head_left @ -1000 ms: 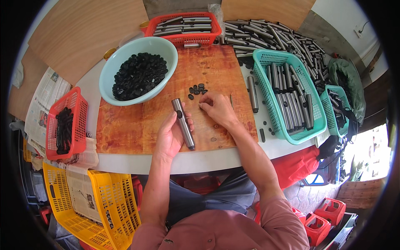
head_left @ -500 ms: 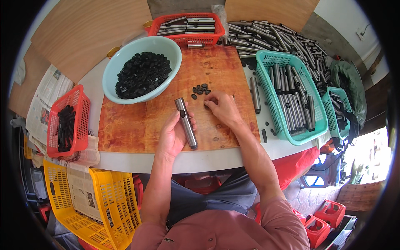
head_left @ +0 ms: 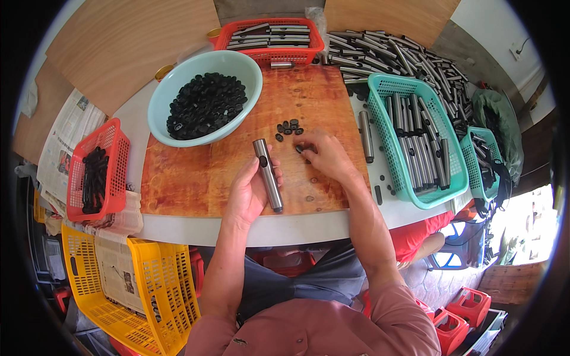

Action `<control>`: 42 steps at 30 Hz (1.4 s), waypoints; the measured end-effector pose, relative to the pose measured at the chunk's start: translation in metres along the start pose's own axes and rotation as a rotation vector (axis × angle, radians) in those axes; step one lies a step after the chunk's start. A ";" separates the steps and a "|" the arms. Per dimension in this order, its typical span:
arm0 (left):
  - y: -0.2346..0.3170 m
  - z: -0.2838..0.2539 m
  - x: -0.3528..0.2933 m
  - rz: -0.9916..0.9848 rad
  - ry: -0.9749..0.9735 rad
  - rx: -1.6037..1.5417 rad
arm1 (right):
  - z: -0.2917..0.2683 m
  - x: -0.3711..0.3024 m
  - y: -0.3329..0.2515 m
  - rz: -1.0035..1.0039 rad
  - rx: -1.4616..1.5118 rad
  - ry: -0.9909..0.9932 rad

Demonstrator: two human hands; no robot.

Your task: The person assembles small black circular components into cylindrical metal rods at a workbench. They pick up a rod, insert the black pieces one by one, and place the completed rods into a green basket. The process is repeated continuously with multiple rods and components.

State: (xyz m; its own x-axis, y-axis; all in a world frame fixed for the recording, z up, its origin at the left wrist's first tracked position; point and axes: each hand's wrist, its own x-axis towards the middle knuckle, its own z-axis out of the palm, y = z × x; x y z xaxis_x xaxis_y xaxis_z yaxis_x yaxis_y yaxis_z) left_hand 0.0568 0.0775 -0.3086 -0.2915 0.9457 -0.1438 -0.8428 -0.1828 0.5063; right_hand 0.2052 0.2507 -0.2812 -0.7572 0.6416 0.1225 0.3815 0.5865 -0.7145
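My left hand (head_left: 248,194) grips a grey metal tube (head_left: 268,174) and holds it slanted over the wooden board (head_left: 196,178). A black cap shows on the tube's side near its top end. My right hand (head_left: 323,155) rests on the board just to the right of the tube, its fingertips pinching a small black cap. A few loose black caps (head_left: 288,128) lie on the board just beyond that hand.
A pale green bowl (head_left: 160,101) full of black caps stands at the back left. A teal basket (head_left: 442,193) of metal tubes is on the right, a red basket (head_left: 270,35) of tubes behind, a loose pile of tubes (head_left: 404,56) beyond. Red basket (head_left: 95,172) and yellow crate (head_left: 127,279) sit left.
The right hand has drawn slightly closer to the loose caps and closed its fingertips on one. The left hand still holds the tube in much the same place.
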 end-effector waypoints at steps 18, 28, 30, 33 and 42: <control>0.002 0.007 -0.004 -0.028 0.026 0.028 | 0.007 -0.001 -0.008 0.046 -0.046 0.023; -0.001 0.002 -0.001 -0.016 -0.013 0.023 | 0.015 -0.011 -0.048 -0.403 0.075 0.156; 0.001 0.005 -0.003 -0.013 -0.028 0.015 | 0.020 -0.010 -0.045 -0.494 0.032 0.175; -0.001 0.004 -0.002 -0.005 -0.026 0.032 | 0.023 -0.008 -0.042 -0.563 0.008 0.191; -0.001 0.010 -0.004 -0.023 0.010 0.116 | 0.021 -0.012 -0.042 -0.550 -0.020 0.212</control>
State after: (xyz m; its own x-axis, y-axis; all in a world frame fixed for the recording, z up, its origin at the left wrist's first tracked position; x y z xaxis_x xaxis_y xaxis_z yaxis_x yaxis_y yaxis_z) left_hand 0.0631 0.0767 -0.2997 -0.2775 0.9465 -0.1646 -0.7914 -0.1281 0.5977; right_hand 0.1871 0.2079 -0.2671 -0.7250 0.3242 0.6076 -0.0255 0.8691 -0.4941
